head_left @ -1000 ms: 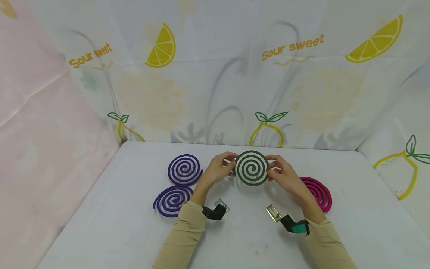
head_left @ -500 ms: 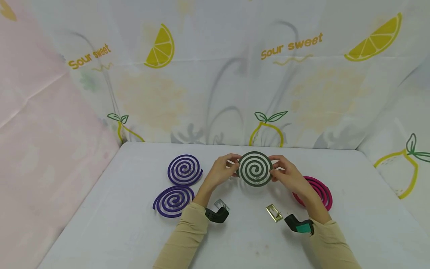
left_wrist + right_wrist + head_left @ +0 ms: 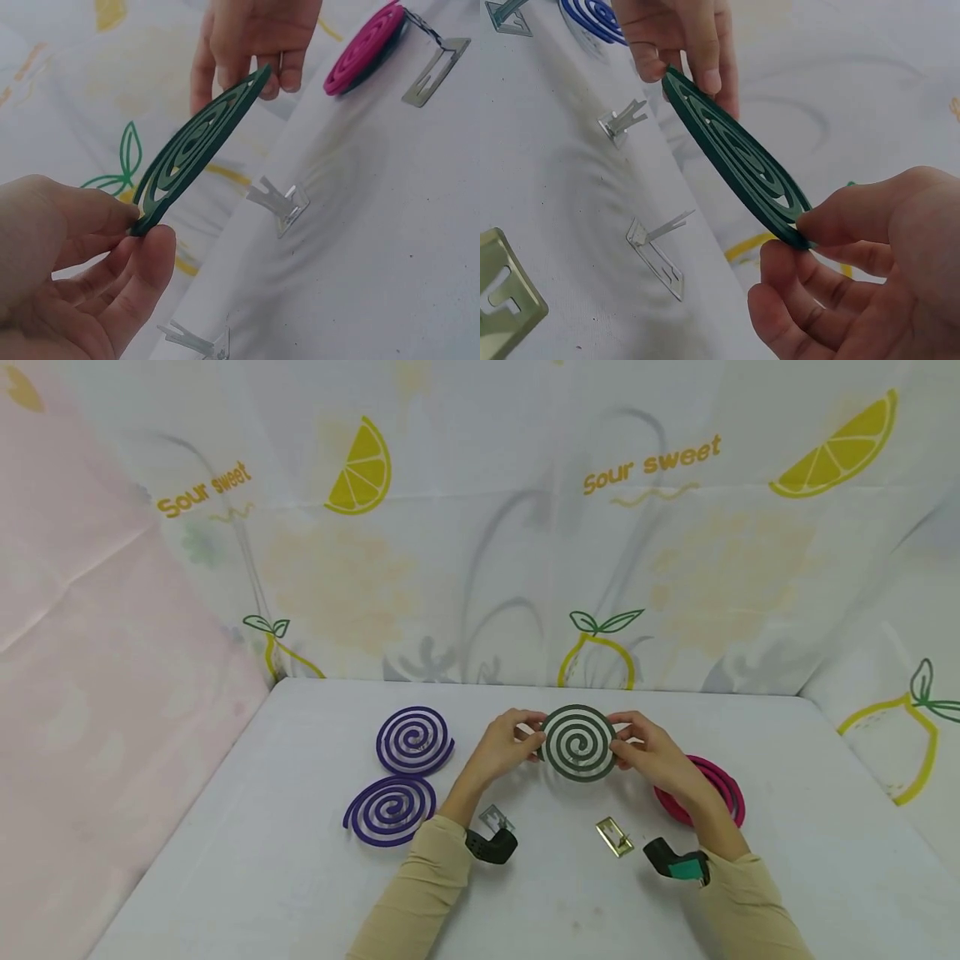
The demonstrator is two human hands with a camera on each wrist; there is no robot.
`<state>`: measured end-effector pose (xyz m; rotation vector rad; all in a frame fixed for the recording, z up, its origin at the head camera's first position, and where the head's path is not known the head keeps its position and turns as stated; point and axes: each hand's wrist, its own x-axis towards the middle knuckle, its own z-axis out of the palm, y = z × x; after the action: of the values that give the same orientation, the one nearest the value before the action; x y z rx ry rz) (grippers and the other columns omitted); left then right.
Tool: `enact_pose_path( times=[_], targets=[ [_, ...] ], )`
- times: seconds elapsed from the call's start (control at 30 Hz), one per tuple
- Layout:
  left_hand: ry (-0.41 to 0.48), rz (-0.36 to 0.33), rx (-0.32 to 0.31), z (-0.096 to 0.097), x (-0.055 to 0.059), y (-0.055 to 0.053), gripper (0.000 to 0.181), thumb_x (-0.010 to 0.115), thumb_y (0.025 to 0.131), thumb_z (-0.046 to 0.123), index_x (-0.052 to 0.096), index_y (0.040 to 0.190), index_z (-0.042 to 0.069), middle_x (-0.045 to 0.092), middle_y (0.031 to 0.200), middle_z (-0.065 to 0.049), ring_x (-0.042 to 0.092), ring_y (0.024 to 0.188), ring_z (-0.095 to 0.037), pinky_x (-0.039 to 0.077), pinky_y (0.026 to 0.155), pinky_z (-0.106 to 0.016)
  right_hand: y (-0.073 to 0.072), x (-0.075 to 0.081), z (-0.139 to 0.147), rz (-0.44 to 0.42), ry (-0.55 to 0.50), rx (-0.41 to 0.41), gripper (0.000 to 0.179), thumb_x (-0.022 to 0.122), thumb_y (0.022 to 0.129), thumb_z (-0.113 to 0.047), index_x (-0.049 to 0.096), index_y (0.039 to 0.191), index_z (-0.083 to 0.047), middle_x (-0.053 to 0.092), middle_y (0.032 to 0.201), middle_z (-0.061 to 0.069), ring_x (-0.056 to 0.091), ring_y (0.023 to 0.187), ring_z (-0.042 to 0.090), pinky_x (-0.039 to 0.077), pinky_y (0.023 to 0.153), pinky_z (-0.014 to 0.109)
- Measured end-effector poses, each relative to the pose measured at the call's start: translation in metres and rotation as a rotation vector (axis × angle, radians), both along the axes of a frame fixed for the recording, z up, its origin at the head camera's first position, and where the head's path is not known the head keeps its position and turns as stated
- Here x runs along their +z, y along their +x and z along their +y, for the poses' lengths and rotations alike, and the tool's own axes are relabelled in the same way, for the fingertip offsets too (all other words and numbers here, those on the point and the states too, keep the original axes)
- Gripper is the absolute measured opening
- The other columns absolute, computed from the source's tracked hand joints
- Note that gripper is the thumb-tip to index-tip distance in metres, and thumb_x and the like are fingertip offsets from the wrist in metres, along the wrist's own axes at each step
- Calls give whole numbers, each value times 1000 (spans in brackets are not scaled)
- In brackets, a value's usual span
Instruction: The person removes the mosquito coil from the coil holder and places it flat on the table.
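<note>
Green, the spiral coil (image 3: pixel 578 743) is raised above the table (image 3: pixel 540 902), left hand (image 3: pixel 504 745) at nine o'clock, right hand (image 3: pixel 652 754) at three, both sets of fingers (image 3: pixel 154 251) clamped on its rim (a pink coil (image 3: pixel 365 48) towards four).

middle coil (image 3: pixel 578 744): above table (image 3: pixel 555 910), between fingers (image 3: pixel 534 743) | two coils (image 3: pixel 414 740): left | fourth coil (image 3: pixel 722 774): right | two stands (image 3: pixel 620 838): before

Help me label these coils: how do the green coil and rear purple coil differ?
Colour: the green coil is dark green, the rear purple coil deep purple. State: the left hand and right hand hold the green coil up; neither touches the rear purple coil. Both are flat spirals.
</note>
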<state>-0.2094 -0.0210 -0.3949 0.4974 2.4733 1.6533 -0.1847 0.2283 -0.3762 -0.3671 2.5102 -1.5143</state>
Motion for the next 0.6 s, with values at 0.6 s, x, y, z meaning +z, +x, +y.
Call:
enact_pose_path(
  times=[0.6],
  targets=[
    [60,-14,-46,8,-4,1,38,59,89,2,57,127,8,59,109,-18,67,84,-24,58,70,-40,0,0,8,70,20,-16,42,55,91,-4,41,131,3,51,102,20,59,72,16,53,66,27]
  ],
)
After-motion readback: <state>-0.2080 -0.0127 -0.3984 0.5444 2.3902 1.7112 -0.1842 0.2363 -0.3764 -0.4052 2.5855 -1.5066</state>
